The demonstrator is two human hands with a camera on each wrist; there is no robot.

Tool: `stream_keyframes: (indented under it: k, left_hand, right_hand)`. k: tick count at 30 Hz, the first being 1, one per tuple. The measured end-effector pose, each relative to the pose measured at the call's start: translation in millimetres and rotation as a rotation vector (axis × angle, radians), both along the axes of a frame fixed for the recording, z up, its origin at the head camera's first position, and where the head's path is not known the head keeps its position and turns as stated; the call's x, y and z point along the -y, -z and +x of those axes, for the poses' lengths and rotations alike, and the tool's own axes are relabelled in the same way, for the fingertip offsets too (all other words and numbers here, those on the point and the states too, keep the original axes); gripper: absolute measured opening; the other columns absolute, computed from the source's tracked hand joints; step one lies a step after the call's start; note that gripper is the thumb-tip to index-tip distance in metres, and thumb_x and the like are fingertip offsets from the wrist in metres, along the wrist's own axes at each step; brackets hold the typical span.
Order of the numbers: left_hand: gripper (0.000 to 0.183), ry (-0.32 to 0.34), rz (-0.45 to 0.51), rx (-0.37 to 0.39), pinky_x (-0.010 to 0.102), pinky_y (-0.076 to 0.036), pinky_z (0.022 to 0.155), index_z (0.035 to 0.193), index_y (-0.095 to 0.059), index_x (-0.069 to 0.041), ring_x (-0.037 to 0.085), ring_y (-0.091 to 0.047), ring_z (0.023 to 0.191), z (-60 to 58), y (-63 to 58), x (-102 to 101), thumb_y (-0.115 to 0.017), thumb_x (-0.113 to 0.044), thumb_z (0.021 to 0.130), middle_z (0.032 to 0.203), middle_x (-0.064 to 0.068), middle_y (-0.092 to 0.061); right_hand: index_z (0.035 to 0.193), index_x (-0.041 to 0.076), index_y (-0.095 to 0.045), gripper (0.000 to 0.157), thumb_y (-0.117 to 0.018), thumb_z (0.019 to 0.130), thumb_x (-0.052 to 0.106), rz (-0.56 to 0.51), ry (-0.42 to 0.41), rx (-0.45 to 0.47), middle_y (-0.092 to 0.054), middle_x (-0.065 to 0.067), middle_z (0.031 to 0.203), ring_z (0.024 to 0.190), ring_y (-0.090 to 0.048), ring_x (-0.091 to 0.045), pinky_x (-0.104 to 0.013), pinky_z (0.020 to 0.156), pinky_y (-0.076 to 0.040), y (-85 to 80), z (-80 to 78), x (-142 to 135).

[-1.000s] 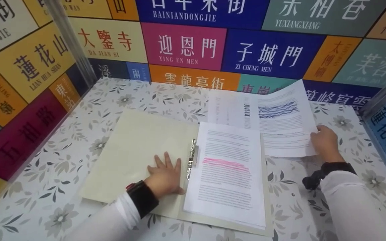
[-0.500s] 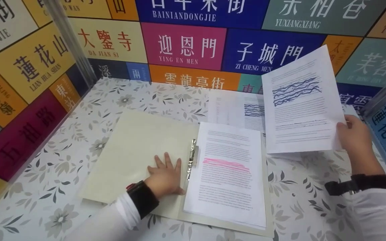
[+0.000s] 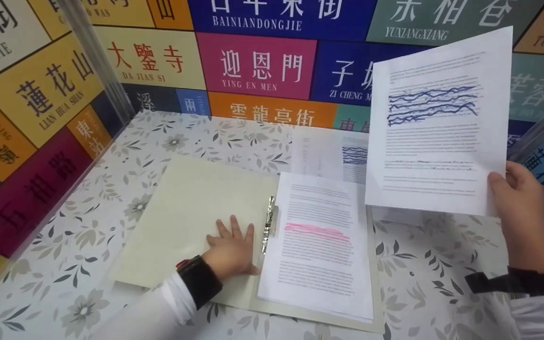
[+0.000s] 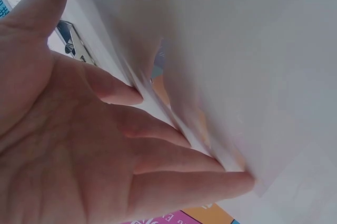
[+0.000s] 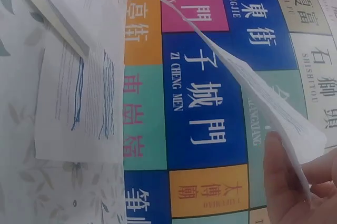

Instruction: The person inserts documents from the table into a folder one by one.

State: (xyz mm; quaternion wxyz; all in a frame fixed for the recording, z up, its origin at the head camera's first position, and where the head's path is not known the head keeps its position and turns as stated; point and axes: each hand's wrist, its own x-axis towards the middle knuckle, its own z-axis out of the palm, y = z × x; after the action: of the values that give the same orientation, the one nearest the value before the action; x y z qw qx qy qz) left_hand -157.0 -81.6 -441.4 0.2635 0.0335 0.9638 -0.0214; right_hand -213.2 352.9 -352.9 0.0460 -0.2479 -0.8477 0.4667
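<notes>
An open beige folder lies on the table, its metal clip along the spine. On its right side rests a stack of printed paper with pink marker strokes. My left hand is spread with straight fingers on the folder's left cover, close to the clip; its fingertips touch the cover in the left wrist view. My right hand pinches the lower right edge of a printed sheet with blue scribbled lines, held up nearly vertical above the table. In the right wrist view, the thumb presses against this sheet edge-on.
Behind the folder, partly covered by it and the raised sheet, lie more printed papers with blue scribbles. The tabletop has a leaf and flower pattern. Colourful sign-patterned walls stand at the back and sides.
My right hand has lifted the blue-scribbled sheet off the papers at the back, up and to the right, turning it more upright. The left hand and folder have stayed in place.
</notes>
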Motion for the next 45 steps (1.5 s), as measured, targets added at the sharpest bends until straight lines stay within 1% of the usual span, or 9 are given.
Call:
stream_keyframes:
  k: [5, 9, 16, 21, 23, 30, 34, 38, 45]
  left_hand:
    - [0.106, 0.006, -0.016, 0.000, 0.071, -0.028, 0.106, 0.156, -0.015, -0.016, 0.058, -0.011, 0.140, -0.8, 3.2, 0.4, -0.069, -0.060, 0.076, 0.158, 0.030, -0.005]
    - [0.106, 0.012, -0.027, -0.001, 0.071, -0.029, 0.106, 0.156, -0.015, -0.016, 0.058, -0.011, 0.141, -0.5, 2.4, -0.6, -0.068, -0.062, 0.076, 0.158, 0.031, -0.004]
    - [0.106, 0.002, 0.000, 0.000, 0.072, -0.028, 0.106, 0.156, -0.016, -0.015, 0.058, -0.009, 0.140, 0.1, -0.6, -0.2, -0.069, -0.059, 0.076, 0.158, 0.031, -0.004]
    - [0.106, 0.007, 0.008, -0.003, 0.072, -0.028, 0.106, 0.156, -0.016, -0.015, 0.058, -0.009, 0.140, 0.1, 0.3, 0.0, -0.070, -0.059, 0.076, 0.158, 0.031, -0.004]
    - [0.106, 0.008, 0.008, -0.002, 0.072, -0.028, 0.106, 0.156, -0.016, -0.015, 0.058, -0.009, 0.140, 0.6, 0.6, 0.1, -0.070, -0.059, 0.076, 0.158, 0.031, -0.004]
    - [0.106, 0.002, -0.008, 0.011, 0.071, -0.027, 0.107, 0.156, -0.015, -0.016, 0.058, -0.008, 0.141, -0.2, 0.8, -0.3, -0.069, -0.060, 0.076, 0.158, 0.030, -0.002]
    - [0.107, 0.007, -0.022, 0.011, 0.071, -0.029, 0.106, 0.156, -0.014, -0.016, 0.057, -0.010, 0.141, -0.8, 1.8, 0.0, -0.068, -0.061, 0.076, 0.158, 0.030, -0.003]
    - [0.107, 0.014, -0.023, 0.005, 0.071, -0.030, 0.105, 0.156, -0.015, -0.015, 0.058, -0.011, 0.140, -1.4, 2.4, 0.2, -0.069, -0.060, 0.076, 0.158, 0.031, -0.005]
    - [0.106, -0.001, 0.005, 0.008, 0.072, -0.028, 0.105, 0.156, -0.016, -0.015, 0.058, -0.010, 0.140, -0.4, -0.9, -0.7, -0.071, -0.058, 0.076, 0.158, 0.031, -0.004]
  right_hand:
    - [0.154, 0.024, -0.025, 0.055, -0.043, 0.102, 0.034, -0.245, -0.046, -0.123, -0.040, -0.008, 0.146, 0.099, -0.053, -0.001, -0.009, 0.071, -0.050, 10.9, 18.1, 10.8]
    - [0.154, 0.019, -0.024, 0.055, -0.043, 0.103, 0.030, -0.438, -0.084, -0.192, -0.032, -0.010, 0.154, 0.118, -0.051, -0.011, -0.007, 0.074, -0.050, 20.8, 32.2, 19.6]
    - [0.155, 0.012, -0.018, 0.059, -0.042, 0.103, 0.027, -0.524, -0.167, -0.227, -0.024, -0.013, 0.157, 0.127, -0.045, -0.013, -0.006, 0.081, -0.049, 31.5, 49.3, 29.2]
    - [0.155, 0.007, -0.015, 0.061, -0.043, 0.103, 0.024, -0.563, -0.242, -0.244, -0.042, -0.010, 0.141, 0.112, -0.054, -0.001, -0.010, 0.080, -0.051, 39.8, 60.8, 31.4]
    - [0.154, 0.005, -0.016, 0.060, -0.042, 0.104, 0.023, -0.551, -0.277, -0.244, -0.050, 0.000, 0.129, 0.102, -0.058, 0.004, -0.012, 0.079, -0.053, 42.9, 64.5, 33.6]
    - [0.153, 0.000, -0.012, 0.058, -0.037, 0.105, 0.021, -0.466, -0.349, -0.193, -0.051, 0.015, 0.116, 0.099, -0.061, 0.006, -0.014, 0.077, -0.054, 52.8, 74.5, 46.3]
    - [0.154, 0.000, -0.010, 0.058, -0.034, 0.105, 0.020, -0.401, -0.340, -0.109, -0.049, -0.002, 0.130, 0.096, -0.059, 0.008, -0.014, 0.077, -0.053, 59.6, 77.2, 55.8]
    - [0.154, 0.001, -0.010, 0.056, -0.031, 0.105, 0.017, -0.369, -0.334, -0.018, -0.031, -0.025, 0.150, 0.094, -0.056, 0.013, -0.012, 0.079, -0.051, 68.9, 80.9, 65.6]
    - [0.154, 0.001, -0.009, 0.056, -0.029, 0.102, 0.005, -0.426, -0.286, 0.091, -0.025, -0.027, 0.155, 0.091, -0.057, 0.010, -0.012, 0.080, -0.049, 90.1, 89.5, 89.3]
